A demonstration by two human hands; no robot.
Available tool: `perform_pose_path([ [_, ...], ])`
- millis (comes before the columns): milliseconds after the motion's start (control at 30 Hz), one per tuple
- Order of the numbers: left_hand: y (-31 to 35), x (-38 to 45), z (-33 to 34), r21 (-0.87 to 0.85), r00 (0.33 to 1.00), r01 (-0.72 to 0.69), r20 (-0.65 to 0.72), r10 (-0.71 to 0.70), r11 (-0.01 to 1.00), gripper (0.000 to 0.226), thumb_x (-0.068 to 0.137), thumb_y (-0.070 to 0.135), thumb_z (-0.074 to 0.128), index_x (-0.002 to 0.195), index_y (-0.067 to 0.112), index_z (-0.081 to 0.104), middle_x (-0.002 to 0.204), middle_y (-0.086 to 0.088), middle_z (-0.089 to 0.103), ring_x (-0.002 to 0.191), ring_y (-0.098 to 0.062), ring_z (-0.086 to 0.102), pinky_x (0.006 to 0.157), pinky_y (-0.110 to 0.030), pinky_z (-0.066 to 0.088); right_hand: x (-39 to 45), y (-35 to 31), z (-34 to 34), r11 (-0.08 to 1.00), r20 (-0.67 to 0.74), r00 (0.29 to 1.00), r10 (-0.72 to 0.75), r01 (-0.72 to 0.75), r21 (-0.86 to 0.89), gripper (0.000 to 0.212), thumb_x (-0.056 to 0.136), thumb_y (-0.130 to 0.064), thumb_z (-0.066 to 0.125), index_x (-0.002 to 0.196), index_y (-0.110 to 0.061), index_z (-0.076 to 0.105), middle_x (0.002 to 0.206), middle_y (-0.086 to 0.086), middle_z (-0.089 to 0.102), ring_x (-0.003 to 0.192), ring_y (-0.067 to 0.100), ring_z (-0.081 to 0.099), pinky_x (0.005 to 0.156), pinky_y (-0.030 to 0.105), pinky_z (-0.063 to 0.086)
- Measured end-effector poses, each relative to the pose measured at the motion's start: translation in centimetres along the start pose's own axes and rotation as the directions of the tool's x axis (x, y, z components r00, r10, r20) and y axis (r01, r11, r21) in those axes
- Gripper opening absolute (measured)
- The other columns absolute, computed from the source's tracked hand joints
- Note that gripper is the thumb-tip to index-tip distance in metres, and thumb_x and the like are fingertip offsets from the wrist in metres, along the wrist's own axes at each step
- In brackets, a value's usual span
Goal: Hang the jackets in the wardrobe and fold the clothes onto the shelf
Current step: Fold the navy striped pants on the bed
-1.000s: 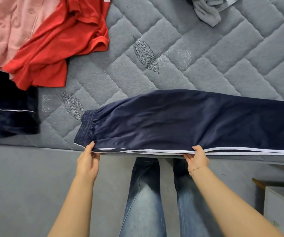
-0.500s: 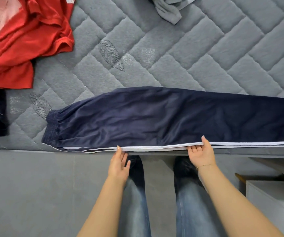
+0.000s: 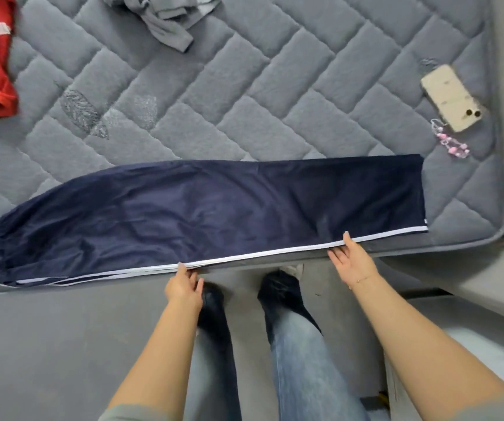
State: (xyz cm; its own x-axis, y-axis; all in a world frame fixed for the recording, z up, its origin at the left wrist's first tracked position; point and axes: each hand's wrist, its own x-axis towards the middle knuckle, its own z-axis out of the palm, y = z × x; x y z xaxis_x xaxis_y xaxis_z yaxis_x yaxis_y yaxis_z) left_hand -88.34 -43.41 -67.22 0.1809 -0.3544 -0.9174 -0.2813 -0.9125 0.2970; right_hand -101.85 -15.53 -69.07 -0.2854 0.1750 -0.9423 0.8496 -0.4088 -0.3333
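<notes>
My left hand (image 3: 183,287) and right hand (image 3: 352,261), fingers straight, touch the white-striped hem of navy track pants (image 3: 202,217) along the mattress (image 3: 244,95) edge, where slippery fabric could slide floorward.

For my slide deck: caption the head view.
Both hands, left and right, straighten navy track pants along the edge of a grey quilted mattress.
</notes>
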Motion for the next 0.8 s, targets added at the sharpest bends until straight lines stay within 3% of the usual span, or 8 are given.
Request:
perform_pose_path([
  [67,-1.3,-1.7,1.4,0.092,0.999,-0.025,-0.033,0.028,0.995,0.038,0.098,0.019,0.057,0.135,0.008,0.051,0.119,-0.002,0.056,0.110,-0.014,0.058,0.090,-0.027,0.047,0.4,-1.8,-1.4,0.999,-0.060,0.998,-0.034,0.035,0.019,0.037,0.097,-0.019,0.058,0.131,-0.004,0.051,0.137,0.013,0.053,0.127,0.025,0.051,0.097,0.035,0.046],
  [167,-4.4,-4.6,4.6,0.112,0.982,0.073,0.165,-0.091,0.991,0.007,0.097,0.013,0.058,0.103,0.010,0.060,0.103,0.000,0.061,0.084,-0.010,0.060,0.089,-0.028,0.051,1.1,-3.8,-3.5,0.995,-0.268,0.959,-0.096,0.084,-0.058,0.042,0.091,-0.014,0.067,0.130,0.000,0.055,0.132,0.018,0.058,0.122,0.027,0.056,0.095,0.034,0.049],
  [300,-9.7,-8.5,10.0,0.314,0.892,-0.117,0.451,-0.039,0.942,0.012,0.095,0.013,0.061,0.107,0.015,0.060,0.105,-0.002,0.065,0.094,-0.013,0.064,0.077,-0.028,0.053,2.0,-6.1,-6.0,0.997,-0.312,0.947,-0.082,0.075,-0.035,0.046,0.089,-0.016,0.070,0.128,0.003,0.055,0.134,0.021,0.056,0.122,0.030,0.056,0.097,0.037,0.050],
  [400,-12.2,-8.7,13.4,0.525,0.721,-0.642,0.660,0.208,0.558,0.021,0.093,0.012,0.062,0.112,0.021,0.061,0.117,0.002,0.060,0.104,-0.010,0.057,0.094,-0.027,0.047,2.6,-7.7,-6.9,0.995,-0.166,0.985,-0.039,0.055,0.088,0.047,0.092,-0.024,0.066,0.132,-0.003,0.052,0.139,0.016,0.052,0.130,0.028,0.050,0.102,0.036,0.045],
  [467,-12.5,-7.6,15.0,0.552,0.606,-0.792,0.763,0.225,0.262,0.030,0.093,0.010,0.061,0.122,0.015,0.061,0.120,0.002,0.052,0.110,-0.011,0.050,0.102,-0.026,0.040,3.2,-8.8,-6.9,0.987,-0.082,0.994,-0.068,0.079,0.140,0.045,0.094,-0.027,0.063,0.133,-0.009,0.053,0.133,0.011,0.056,0.128,0.025,0.051,0.097,0.032,0.046],
  [500,-12.2,-7.0,15.7,0.577,0.623,-0.778,0.758,0.192,0.247,0.033,0.094,0.009,0.060,0.127,0.012,0.059,0.122,0.001,0.050,0.112,-0.012,0.048,0.103,-0.025,0.038,3.3,-9.3,-6.7,0.983,-0.059,0.994,-0.088,0.096,0.155,0.045,0.093,-0.027,0.064,0.134,-0.011,0.054,0.127,0.008,0.059,0.121,0.023,0.055,0.092,0.030,0.047],
  [633,-9.6,-5.9,16.8,0.678,0.764,-0.526,0.642,-0.063,0.514,0.028,0.100,0.020,0.052,0.127,0.023,0.056,0.125,0.005,0.058,0.116,-0.011,0.052,0.096,-0.026,0.039,2.3,-10.5,-5.2,0.953,-0.132,0.953,-0.274,0.287,0.094,0.026,0.089,-0.020,0.070,0.113,-0.018,0.063,0.115,0.000,0.066,0.102,0.016,0.063,0.085,0.026,0.051],
  [800,-5.6,-5.4,14.5,0.538,0.730,-0.274,0.656,-0.192,0.797,0.024,0.101,0.027,0.049,0.122,0.023,0.059,0.122,0.004,0.068,0.115,-0.012,0.062,0.086,-0.030,0.051,-1.9,-9.6,-1.5,0.726,0.018,0.748,-0.664,0.650,-0.226,0.033,0.088,-0.019,0.070,0.118,-0.007,0.061,0.109,0.000,0.069,0.097,0.006,0.064,0.085,0.018,0.050],
])
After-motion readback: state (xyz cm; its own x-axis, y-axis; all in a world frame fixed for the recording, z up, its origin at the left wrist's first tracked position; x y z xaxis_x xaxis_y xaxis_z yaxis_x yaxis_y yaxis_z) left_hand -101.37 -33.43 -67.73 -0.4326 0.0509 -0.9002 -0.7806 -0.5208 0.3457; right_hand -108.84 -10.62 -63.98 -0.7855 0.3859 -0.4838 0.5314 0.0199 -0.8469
